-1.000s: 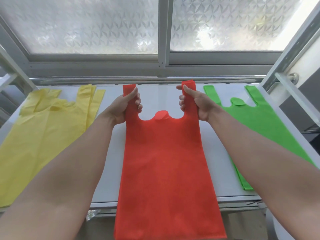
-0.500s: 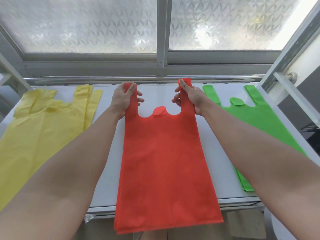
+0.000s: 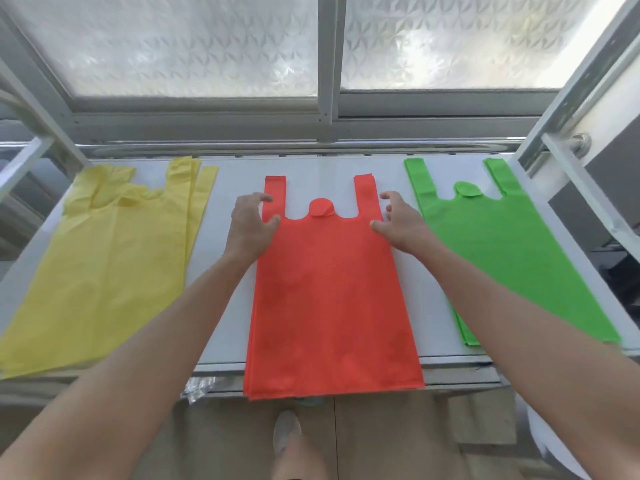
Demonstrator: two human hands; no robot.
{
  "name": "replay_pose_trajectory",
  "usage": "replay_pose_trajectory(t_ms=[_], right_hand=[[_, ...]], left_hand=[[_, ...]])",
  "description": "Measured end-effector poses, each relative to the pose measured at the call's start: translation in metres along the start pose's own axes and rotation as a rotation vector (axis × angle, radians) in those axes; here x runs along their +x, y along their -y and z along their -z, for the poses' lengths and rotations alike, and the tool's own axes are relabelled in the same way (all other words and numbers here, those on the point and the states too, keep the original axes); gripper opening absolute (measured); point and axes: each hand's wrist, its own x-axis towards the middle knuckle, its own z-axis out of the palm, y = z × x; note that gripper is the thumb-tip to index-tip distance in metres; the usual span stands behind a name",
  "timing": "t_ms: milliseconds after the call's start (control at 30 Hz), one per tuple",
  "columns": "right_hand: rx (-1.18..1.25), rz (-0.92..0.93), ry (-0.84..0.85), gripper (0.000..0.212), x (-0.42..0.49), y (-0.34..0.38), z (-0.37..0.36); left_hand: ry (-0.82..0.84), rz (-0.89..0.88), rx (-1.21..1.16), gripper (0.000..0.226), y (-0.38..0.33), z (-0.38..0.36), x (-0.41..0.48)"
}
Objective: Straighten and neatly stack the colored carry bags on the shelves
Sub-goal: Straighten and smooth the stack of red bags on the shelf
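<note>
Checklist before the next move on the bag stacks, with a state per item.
1. Red bags flat on shelf: ok.
2. Red handles level and aligned: ok.
3. Red bottom edge inside shelf front: not ok, it overhangs.
4. Hands free: ok, left hand and right hand are open at the bag's sides.
5. Yellow bags straightened: not ok, handles are crumpled.
6. Green bags flat: ok.

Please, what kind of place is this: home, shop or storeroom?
Probably a storeroom or small workshop, though I cannot be sure: a white metal shelf before a frosted window, holding flat red bags, yellow bags and green bags.
</note>
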Motion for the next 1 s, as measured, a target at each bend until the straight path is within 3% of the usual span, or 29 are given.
replay_pose_trajectory(t_ms=[133,333,533,600,733,800,867,1000], right_hand=[[-0.120,0.064,0.034,0.063,-0.075,-0.019,-0.013],[-0.134,-0.064,0.074,0.057,-0.183,-0.032,-0.016],[-0.035,-0.162,0.086,0.062,-0.217,-0.008,-0.033],[-0.033,-0.140,0.062,0.071,-0.216,-0.006,-0.032],[-0.248,0.085,0.100,0.099,-0.225,-0.016,-0.025],[-0.391,0.184,0.191,0.117,-0.231,-0.022,-0.026],[-0.469,0.230,0.244,0.126,-0.235,-0.026,-0.027],[-0.495,0.248,0.209,0.112,-0.235,-0.027,-0.026]], left_hand=[[-0.029,0.007,0.053,0.032,0.008,0.020,-0.099],[-0.014,0.186,0.126,0.040,0.010,0.031,-0.218],[-0.016,0.331,0.050,0.053,-0.024,0.016,-0.241],[0.038,0.295,0.084,0.062,-0.023,0.022,-0.234],[0.358,0.081,0.346,0.118,-0.003,0.043,-0.242],[0.419,-0.030,0.404,0.119,0.005,0.047,-0.246],[0.370,-0.068,0.399,0.111,0.008,0.049,-0.247],[0.330,-0.100,0.424,0.102,0.010,0.049,-0.242]])
